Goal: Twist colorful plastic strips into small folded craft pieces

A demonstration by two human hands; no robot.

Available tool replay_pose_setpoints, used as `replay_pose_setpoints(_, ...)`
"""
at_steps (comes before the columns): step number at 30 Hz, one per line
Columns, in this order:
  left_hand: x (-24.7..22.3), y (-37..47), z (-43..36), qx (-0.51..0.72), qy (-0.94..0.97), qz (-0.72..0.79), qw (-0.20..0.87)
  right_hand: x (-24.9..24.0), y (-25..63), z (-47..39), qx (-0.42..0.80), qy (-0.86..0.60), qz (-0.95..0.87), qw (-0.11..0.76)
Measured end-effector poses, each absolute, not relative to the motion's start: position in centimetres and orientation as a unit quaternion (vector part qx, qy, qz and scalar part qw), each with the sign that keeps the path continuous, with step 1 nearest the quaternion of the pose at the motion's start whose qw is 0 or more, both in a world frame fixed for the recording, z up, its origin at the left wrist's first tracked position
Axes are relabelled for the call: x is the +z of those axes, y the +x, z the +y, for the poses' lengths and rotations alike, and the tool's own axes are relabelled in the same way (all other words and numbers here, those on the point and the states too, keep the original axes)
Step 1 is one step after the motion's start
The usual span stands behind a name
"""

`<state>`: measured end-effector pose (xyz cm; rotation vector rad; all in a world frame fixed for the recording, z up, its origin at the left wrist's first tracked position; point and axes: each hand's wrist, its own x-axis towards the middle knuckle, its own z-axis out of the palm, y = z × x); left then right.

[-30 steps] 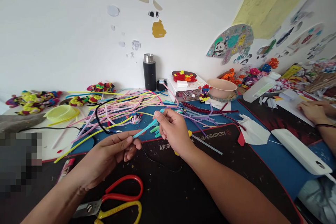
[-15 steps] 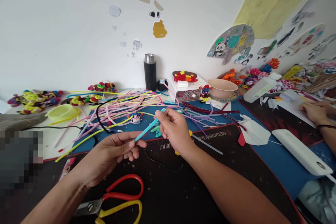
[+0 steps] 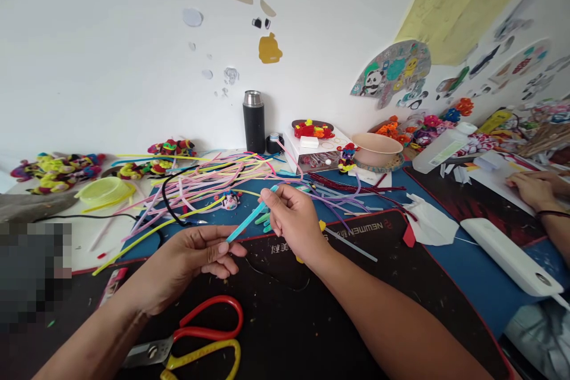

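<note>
A light blue pipe cleaner (image 3: 250, 217) stretches at a slant between my two hands, above the black desk mat (image 3: 285, 320). My left hand (image 3: 207, 249) pinches its lower end between thumb and fingers. At the upper end my right hand (image 3: 291, 214) grips it, thumb on top. Green pipe cleaner pieces (image 3: 263, 221) show just behind it, partly covered by my right hand. Scissors (image 3: 196, 338) with one red and one yellow handle lie on the mat below my left hand. A small yellow piece (image 3: 322, 225) peeks out beside my right wrist.
Pink and yellow pipe cleaners (image 3: 209, 175) lie heaped behind my hands, with a small white-faced figure (image 3: 231, 199) among them. A black thermos (image 3: 253, 124), white box (image 3: 291, 151) and beige bowl (image 3: 377, 149) line the wall. At right are a white device (image 3: 512, 258) and another person's hands (image 3: 534, 190).
Both hands stay on the light blue pipe cleaner. The left hand has shifted very slightly left; the left fingers have curled a little, and the strip looks slightly turned.
</note>
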<state>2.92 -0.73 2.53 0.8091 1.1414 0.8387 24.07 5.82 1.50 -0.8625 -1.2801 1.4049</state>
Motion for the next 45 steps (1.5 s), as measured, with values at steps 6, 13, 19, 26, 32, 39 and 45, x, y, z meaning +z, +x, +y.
replay_pose_setpoints(6,2.1,2.8,-0.8,0.368,0.378,0.525,0.668,1.5,24.0,5.8,0.579,-0.356,-0.535,0.501)
replay_pose_setpoints(13,2.2,3.0,-1.3,0.325,0.438,0.518,0.658,1.2,23.9,5.5,0.596,-0.356,-0.527,0.491)
replay_pose_setpoints(19,1.3,2.9,-2.1,0.259,0.49,0.469,0.688,1.5,23.8,5.1,0.61,-0.346,-0.536,0.469)
replay_pose_setpoints(26,2.4,2.7,-2.2,0.297,0.532,0.471,0.638,1.2,23.7,4.9,0.658,-0.329,-0.536,0.413)
replay_pose_setpoints(32,2.3,4.3,-1.6,0.401,0.436,0.492,0.638,1.1,23.3,4.1,0.682,-0.305,-0.577,0.332)
replay_pose_setpoints(39,1.5,4.2,-1.6,0.383,0.433,0.474,0.664,0.7,23.3,3.7,0.669,-0.296,-0.606,0.312)
replay_pose_setpoints(45,1.7,4.1,-1.3,0.459,0.35,0.509,0.638,1.0,23.3,3.6,0.683,-0.278,-0.589,0.33)
